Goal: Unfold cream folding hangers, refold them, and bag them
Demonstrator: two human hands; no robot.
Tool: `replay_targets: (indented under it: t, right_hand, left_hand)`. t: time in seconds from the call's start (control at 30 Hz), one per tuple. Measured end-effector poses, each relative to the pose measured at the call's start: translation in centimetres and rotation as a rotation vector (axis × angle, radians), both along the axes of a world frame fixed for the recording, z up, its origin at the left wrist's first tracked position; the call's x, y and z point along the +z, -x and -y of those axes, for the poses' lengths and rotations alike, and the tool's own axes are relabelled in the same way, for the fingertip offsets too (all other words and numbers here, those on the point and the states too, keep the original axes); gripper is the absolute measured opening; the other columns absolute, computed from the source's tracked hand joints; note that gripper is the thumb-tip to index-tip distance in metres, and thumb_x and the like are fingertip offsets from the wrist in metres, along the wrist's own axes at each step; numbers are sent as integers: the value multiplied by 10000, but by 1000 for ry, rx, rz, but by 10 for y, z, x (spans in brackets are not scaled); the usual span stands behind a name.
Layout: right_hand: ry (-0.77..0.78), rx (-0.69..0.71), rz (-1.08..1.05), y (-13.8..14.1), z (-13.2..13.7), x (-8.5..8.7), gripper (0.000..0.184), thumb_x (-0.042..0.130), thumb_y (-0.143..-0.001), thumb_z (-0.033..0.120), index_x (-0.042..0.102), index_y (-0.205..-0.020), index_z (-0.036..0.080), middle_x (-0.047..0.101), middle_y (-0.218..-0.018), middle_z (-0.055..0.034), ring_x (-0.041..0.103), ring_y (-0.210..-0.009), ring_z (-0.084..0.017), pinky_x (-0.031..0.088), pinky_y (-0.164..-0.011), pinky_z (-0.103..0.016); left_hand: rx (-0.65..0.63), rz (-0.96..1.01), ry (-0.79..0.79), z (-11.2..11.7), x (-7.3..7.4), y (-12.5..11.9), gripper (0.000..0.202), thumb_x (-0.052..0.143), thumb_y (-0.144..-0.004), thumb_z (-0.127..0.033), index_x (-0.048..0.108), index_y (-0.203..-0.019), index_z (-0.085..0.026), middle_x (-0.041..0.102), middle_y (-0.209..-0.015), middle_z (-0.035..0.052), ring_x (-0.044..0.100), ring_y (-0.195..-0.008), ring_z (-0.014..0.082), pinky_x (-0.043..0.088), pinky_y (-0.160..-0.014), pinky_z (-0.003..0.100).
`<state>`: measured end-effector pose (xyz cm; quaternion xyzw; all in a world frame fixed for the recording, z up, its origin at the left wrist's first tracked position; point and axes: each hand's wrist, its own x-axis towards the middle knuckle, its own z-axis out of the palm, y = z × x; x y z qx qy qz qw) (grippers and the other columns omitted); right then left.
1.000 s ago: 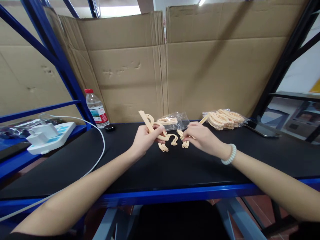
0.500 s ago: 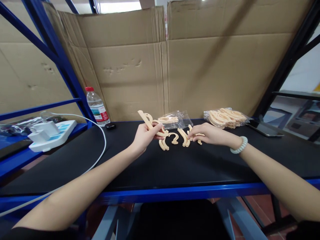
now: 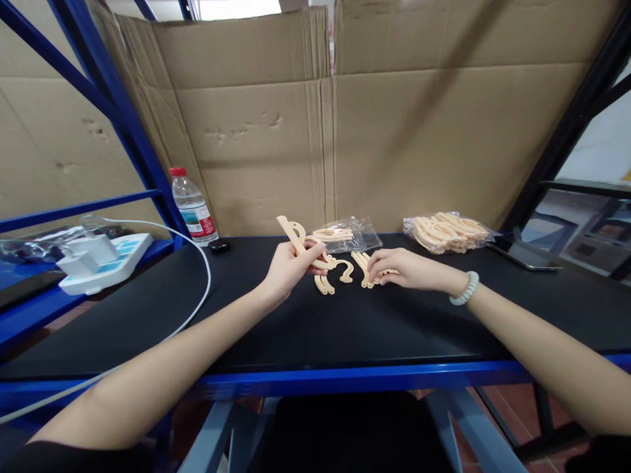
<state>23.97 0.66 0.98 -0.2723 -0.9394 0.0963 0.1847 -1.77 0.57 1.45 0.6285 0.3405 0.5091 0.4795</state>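
My left hand (image 3: 296, 264) is closed around beige plastic hanger parts: a straight arm (image 3: 290, 233) sticks up past the fingers, with a curved piece behind it. A curved hanger hook (image 3: 347, 270) shows just right of this hand. Below the hand, a pair of curved hanger arms (image 3: 324, 285) lies on the black tabletop (image 3: 305, 335). My right hand (image 3: 401, 268) rests over another group of hanger arms (image 3: 362, 264), fingers curled down on them. Some beige shows between its thumb and fingers; the fingers partly hide those arms.
Behind the hands lies a clear bag (image 3: 362, 231) with beige parts; a fuller bag (image 3: 446, 233) is to the right, near a phone-like slab (image 3: 527, 255). At left stand a water bottle (image 3: 194, 209), a white power strip (image 3: 111, 266) and a cable (image 3: 208, 276). Cardboard (image 3: 256, 131) walls the back.
My right hand has come slightly down and left over the hanger arms, whose pieces now lie closer together. My left hand keeps its grip with little movement.
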Motion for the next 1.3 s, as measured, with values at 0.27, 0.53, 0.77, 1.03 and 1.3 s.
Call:
replay_targets:
  t: [0.27, 0.53, 0.77, 1.03, 1.3]
  right_hand:
    - [-23, -93, 30, 1, -2, -4, 235, 518, -831, 31, 687, -923, 165, 611, -946, -59, 596, -830, -136, 506, -776, -312]
    - [-14, -89, 19, 3, -2, -3, 259, 514, -792, -12, 658, -938, 147, 632, -908, -55, 591, -830, -138, 491, -768, -299]
    - [-56, -123, -111, 7, 4, -1, 168, 486, -864, 110, 642, -900, 159, 635, -895, -64, 605, -818, -150, 499, -753, -305]
    - [134, -214, -578, 39, 38, 2, 228, 541, -894, 331, 627, -1035, 174, 674, -933, -59, 617, -760, -138, 502, -636, -256]
    - [254, -173, -676, 56, 48, -5, 158, 624, -834, 329, 620, -823, 172, 620, -802, -21, 561, -704, -120, 460, -587, -231]
  left_hand:
    - [17, -12, 12, 1, 0, -2, 304, 722, -733, -360, 624, -759, -73, 656, -720, 70, 653, -581, 126, 578, -548, 188]
    - [60, -41, 17, 1, 0, -2, 245, 687, -778, -304, 584, -825, -86, 663, -711, 65, 653, -557, 125, 573, -540, 196]
    - [0, -114, -38, -1, -4, -4, 237, 632, -825, -293, 482, -877, -118, 625, -754, 37, 649, -580, 116, 564, -537, 207]
    - [-219, -285, -206, 13, -14, -10, 356, 616, -839, -344, 346, -1019, -197, 544, -822, -15, 583, -521, 85, 503, -435, 197]
    - [-174, -585, -453, 21, -15, -10, 318, 681, -778, -319, 473, -960, -161, 570, -735, -16, 576, -606, 121, 509, -543, 236]
